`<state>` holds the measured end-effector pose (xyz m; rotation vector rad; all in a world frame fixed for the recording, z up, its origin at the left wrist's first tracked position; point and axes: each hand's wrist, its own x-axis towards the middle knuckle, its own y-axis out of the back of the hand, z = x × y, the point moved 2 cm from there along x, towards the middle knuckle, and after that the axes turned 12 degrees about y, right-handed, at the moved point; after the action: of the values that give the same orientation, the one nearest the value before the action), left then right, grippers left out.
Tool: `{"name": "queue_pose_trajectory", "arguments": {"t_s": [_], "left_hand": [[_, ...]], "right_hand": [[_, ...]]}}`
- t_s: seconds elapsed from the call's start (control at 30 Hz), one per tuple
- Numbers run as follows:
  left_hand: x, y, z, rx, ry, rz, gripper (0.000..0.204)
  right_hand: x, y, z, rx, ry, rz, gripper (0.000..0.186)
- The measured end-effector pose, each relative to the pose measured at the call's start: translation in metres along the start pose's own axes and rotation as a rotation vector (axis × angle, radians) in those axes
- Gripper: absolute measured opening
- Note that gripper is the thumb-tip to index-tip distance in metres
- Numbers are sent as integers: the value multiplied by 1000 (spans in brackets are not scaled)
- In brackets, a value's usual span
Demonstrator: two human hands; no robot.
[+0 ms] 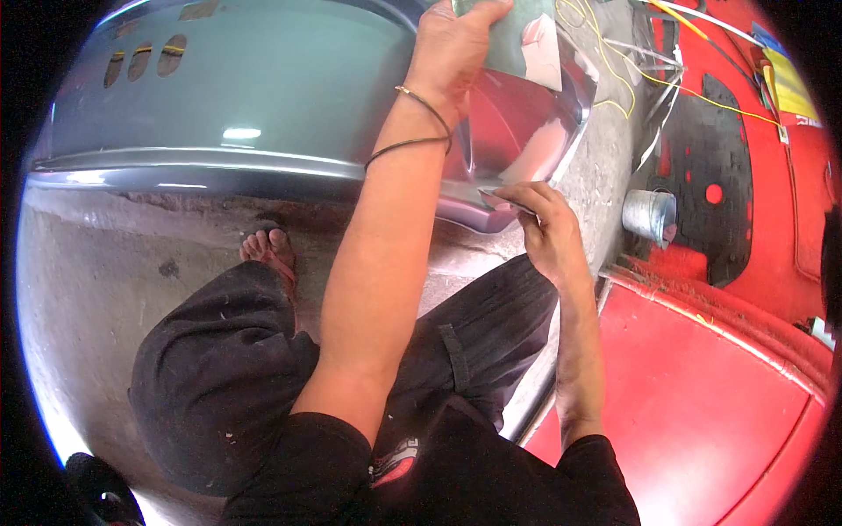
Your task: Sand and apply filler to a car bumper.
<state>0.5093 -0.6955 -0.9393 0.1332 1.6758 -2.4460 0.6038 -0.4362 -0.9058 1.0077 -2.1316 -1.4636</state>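
At the top, my left hand (452,48) grips the edge of a flat green board (507,39) bearing a pale, pinkish smear of putty (541,53). Below and right of it, my right hand (551,230) pinches a thin grey putty spreader (493,198). The spreader is close to the lower corner of a grey-green car body panel (289,96); whether it touches the panel, I cannot tell. A light patch of filler (537,151) lies on the panel's angled end, above my right hand. My left forearm hides part of the panel.
A red vehicle panel (702,377) lies close beside my right arm. Past it stand a grey metal can (647,217) and a black-patched red surface (715,175). A yellow cord (702,92) crosses the right side. My foot (270,250) rests on the concrete floor (114,263).
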Motion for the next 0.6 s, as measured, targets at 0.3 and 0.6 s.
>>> {"name": "queue_pose_trajectory", "arguments": {"t_s": [0.3, 0.6], "left_hand": [[-1, 0, 2, 8, 9, 24, 30], [4, 0, -2, -21, 36, 9, 22]], "right_hand": [[-50, 5, -8, -75, 28, 62, 63], [-31, 12, 55, -2, 33, 133, 53]]}}
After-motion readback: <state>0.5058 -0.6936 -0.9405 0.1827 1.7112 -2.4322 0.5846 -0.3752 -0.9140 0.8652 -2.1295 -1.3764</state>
